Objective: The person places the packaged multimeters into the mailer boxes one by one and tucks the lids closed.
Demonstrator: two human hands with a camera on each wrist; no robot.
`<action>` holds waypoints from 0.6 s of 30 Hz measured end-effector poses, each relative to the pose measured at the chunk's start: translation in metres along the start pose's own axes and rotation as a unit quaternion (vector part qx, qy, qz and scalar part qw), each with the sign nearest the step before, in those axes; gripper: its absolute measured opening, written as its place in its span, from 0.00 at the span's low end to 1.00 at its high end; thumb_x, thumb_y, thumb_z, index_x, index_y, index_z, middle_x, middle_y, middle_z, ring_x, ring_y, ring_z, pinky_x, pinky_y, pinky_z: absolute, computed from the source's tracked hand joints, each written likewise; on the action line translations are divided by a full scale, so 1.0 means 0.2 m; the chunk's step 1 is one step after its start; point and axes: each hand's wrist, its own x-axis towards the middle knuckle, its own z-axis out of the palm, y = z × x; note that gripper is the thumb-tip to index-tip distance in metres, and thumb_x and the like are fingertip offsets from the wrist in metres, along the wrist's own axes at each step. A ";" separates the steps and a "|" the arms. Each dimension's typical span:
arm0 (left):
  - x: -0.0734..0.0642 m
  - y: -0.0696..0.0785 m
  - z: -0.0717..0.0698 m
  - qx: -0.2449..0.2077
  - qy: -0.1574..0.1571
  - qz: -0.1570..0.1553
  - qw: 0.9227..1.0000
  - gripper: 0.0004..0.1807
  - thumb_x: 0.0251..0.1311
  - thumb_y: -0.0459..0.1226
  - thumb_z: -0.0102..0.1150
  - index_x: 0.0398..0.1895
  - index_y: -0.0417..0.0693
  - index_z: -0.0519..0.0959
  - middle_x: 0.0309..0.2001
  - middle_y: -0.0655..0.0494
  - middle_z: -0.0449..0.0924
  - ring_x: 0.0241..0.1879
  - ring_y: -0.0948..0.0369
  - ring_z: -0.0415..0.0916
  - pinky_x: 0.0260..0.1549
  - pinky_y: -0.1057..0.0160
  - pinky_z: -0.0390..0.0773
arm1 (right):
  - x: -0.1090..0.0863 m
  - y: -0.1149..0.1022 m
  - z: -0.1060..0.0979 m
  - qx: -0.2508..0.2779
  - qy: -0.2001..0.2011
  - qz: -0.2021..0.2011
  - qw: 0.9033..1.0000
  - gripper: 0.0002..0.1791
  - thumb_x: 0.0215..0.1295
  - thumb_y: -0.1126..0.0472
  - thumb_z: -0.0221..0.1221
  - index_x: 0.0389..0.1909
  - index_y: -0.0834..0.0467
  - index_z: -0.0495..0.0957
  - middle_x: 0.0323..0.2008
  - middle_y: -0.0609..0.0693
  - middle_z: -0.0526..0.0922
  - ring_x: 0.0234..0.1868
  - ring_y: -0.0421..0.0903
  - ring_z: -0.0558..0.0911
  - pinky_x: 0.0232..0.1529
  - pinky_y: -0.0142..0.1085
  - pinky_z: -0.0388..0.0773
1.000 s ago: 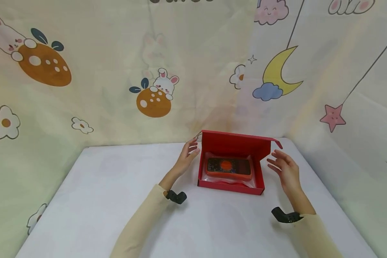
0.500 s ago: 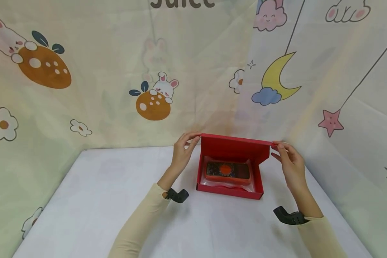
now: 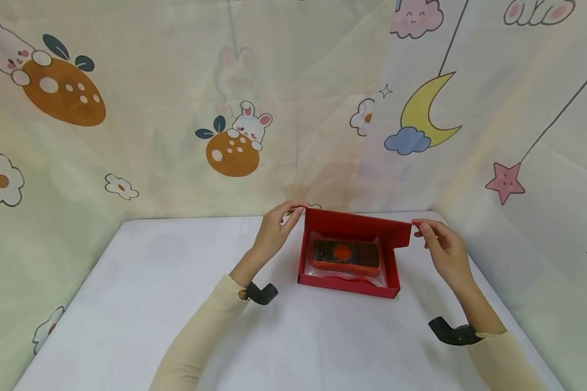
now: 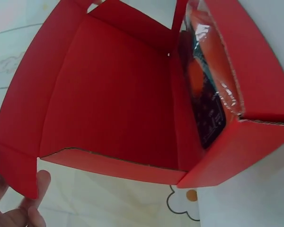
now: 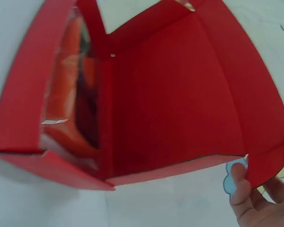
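A red cardboard box (image 3: 348, 285) stands on the table with its hinged lid (image 3: 357, 225) raised. Inside lies an orange and black multimeter (image 3: 346, 256) in a clear plastic bag. My left hand (image 3: 270, 231) pinches the left corner of the lid's front flap; in the left wrist view its fingers (image 4: 42, 182) are at the flap's tab. At the opposite corner my right hand (image 3: 445, 250) pinches the flap's right tab, and the right wrist view shows thumb and fingers on both sides of that tab (image 5: 270, 165).
A white table (image 3: 176, 271) carries the box near its back edge. Right behind it hangs a cloth backdrop (image 3: 313, 108) printed with cartoon rabbits, fruit and a moon. Another side of the cloth (image 3: 557, 228) rises along the right of the table.
Both hands have moved up to the lid's corners and taken hold of its flap. The lid's front edge has come slightly down and forward over the box.
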 end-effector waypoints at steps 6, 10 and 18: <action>-0.03 0.00 0.02 0.028 0.014 0.032 0.999 0.10 0.68 0.38 0.55 0.47 0.47 0.82 0.44 0.53 0.85 0.42 0.57 0.80 0.46 0.52 0.80 | -0.05 -0.01 -0.04 -0.017 -0.026 -0.013 0.999 0.14 0.73 0.65 0.52 0.55 0.64 0.77 0.38 0.28 0.78 0.39 0.31 0.75 0.34 0.20 0.72; -0.04 0.01 0.01 0.050 0.018 0.043 0.998 0.09 0.67 0.38 0.54 0.44 0.48 0.82 0.40 0.55 0.86 0.38 0.58 0.79 0.40 0.54 0.79 | -0.07 0.00 -0.04 -0.031 -0.035 -0.016 0.999 0.14 0.73 0.65 0.52 0.54 0.63 0.77 0.37 0.27 0.78 0.38 0.29 0.74 0.33 0.20 0.73; -0.11 0.01 -0.01 0.059 -0.012 0.021 0.998 0.09 0.66 0.39 0.55 0.44 0.48 0.82 0.44 0.55 0.85 0.39 0.58 0.79 0.40 0.56 0.79 | -0.12 0.01 -0.02 -0.046 -0.041 -0.027 0.998 0.15 0.70 0.67 0.54 0.55 0.62 0.77 0.42 0.21 0.74 0.40 0.30 0.75 0.36 0.18 0.74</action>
